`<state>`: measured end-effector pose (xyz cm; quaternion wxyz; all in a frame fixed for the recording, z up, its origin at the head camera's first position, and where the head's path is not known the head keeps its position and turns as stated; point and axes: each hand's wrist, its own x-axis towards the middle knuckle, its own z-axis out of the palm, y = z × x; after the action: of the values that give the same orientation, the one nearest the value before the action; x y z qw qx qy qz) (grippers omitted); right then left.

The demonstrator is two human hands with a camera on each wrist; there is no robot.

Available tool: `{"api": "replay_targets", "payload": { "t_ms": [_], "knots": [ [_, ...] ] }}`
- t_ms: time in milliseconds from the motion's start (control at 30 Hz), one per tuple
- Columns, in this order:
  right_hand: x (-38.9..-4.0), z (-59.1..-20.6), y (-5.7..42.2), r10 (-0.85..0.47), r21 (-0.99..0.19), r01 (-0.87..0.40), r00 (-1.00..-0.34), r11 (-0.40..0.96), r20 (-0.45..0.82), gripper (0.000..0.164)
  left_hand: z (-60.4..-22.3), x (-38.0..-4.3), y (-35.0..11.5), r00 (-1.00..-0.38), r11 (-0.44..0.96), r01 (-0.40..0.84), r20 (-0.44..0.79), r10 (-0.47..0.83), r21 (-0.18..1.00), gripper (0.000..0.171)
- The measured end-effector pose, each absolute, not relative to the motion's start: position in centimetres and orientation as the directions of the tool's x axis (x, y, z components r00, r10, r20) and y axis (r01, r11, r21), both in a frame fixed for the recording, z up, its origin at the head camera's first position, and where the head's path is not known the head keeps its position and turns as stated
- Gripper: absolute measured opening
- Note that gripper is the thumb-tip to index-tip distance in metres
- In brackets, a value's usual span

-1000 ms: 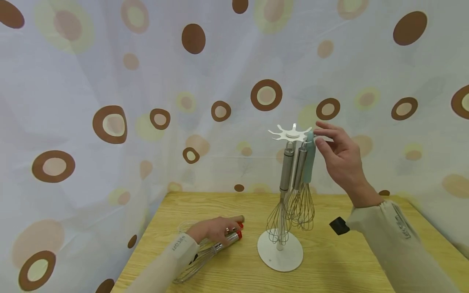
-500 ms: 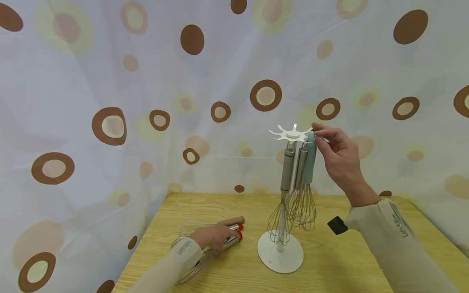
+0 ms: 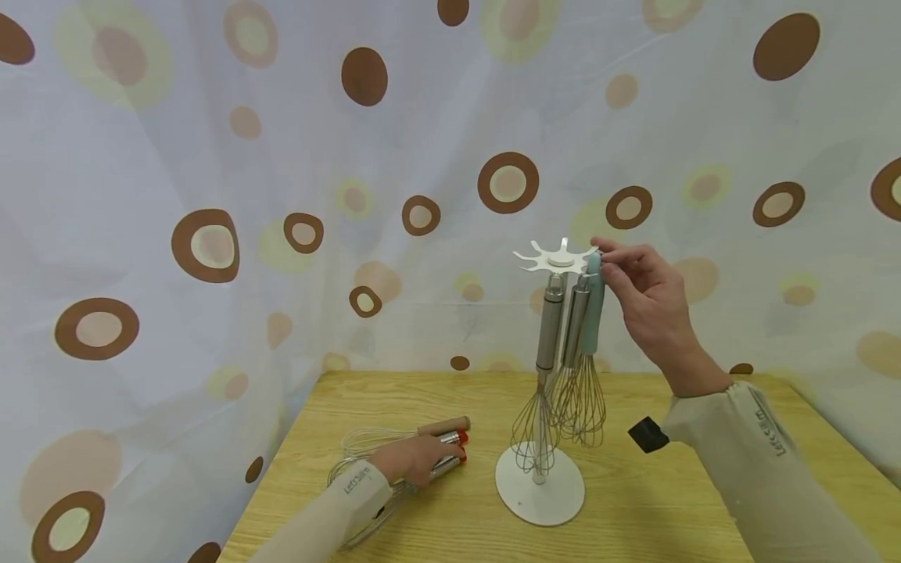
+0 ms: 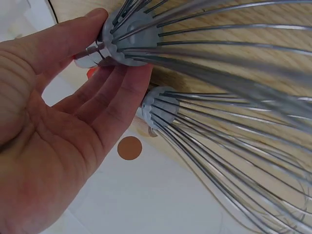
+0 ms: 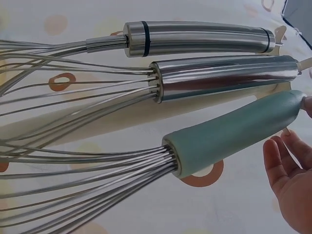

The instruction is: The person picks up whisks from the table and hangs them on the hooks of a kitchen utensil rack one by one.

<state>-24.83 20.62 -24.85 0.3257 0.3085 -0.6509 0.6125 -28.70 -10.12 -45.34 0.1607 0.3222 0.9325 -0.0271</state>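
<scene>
The stand [image 3: 558, 510] carried three whisks below its pronged top [image 3: 561, 261]. The banded whisk [image 3: 550, 332], steel with black rings, hung at the front of the stand; the plain whisk [image 3: 578, 320], also steel, hung just right of it, and the teal whisk [image 3: 594, 313] hung outermost on the stand's right side. All three hung handle up, wires down, clear of the round base.

At the stand's top right, the right hand [image 3: 655, 301] had thumb and forefinger drawn together in a light pinch at the upper end of the teal whisk, beside the prongs. Its other fingers were bent loosely and the palm was away from the handle. Whether the teal whisk's weight rested on its prong I could not tell.

Left of the stand, on the wooden table [image 3: 352, 389], lay three more whisks, handles pointing toward the stand. The left hand [image 3: 408, 457] was closed partway round the near red-tipped whisk [image 3: 447, 468], thumb on one side and fingers on the other, close to where the wires began. The far red-tipped whisk [image 3: 454, 438] lay just past those fingers, and the wood-handled whisk [image 3: 442, 427] lay beyond it. Behind the stand hung a spotted cloth [image 3: 429, 141].
</scene>
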Motion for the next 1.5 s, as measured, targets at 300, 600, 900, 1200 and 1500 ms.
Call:
{"api": "replay_targets", "payload": {
  "t_ms": [300, 600, 900, 1200, 1500],
  "knots": [
    [-24.7, -25.1, 20.6, 0.002, -0.605, -0.791, -0.607, 0.092, 0.795, 0.012, -45.1, -29.1, -9.8, -0.667, 0.699, 0.703, -0.218, 0.713, 0.134, 0.072],
    [-24.7, -25.1, 20.6, 0.005, -0.613, -0.787, -0.614, 0.067, 0.789, 0.012, -40.4, -28.7, -9.2, -0.661, 0.536, 0.660, 0.066, 0.748, 0.527, 0.070],
    [-24.6, -25.1, 20.5, 0.008, -0.613, -0.788, -0.613, 0.061, 0.790, 0.012, -35.3, -28.1, -7.9, -0.658, 0.274, 0.703, 0.454, 0.600, 0.656, 0.076],
    [-24.7, -25.3, 20.4, 0.005, -0.613, -0.789, -0.613, 0.043, 0.790, 0.012, -30.5, -25.7, -6.7, -0.637, 0.065, 0.697, 0.575, 0.514, 0.714, 0.070],
    [-24.8, -25.3, 20.3, 0.012, -0.610, -0.792, -0.610, 0.016, 0.792, 0.012, -27.5, -24.5, -5.5, -0.562, -0.046, 0.732, 0.641, 0.522, 0.680, 0.067]
  ]
}}
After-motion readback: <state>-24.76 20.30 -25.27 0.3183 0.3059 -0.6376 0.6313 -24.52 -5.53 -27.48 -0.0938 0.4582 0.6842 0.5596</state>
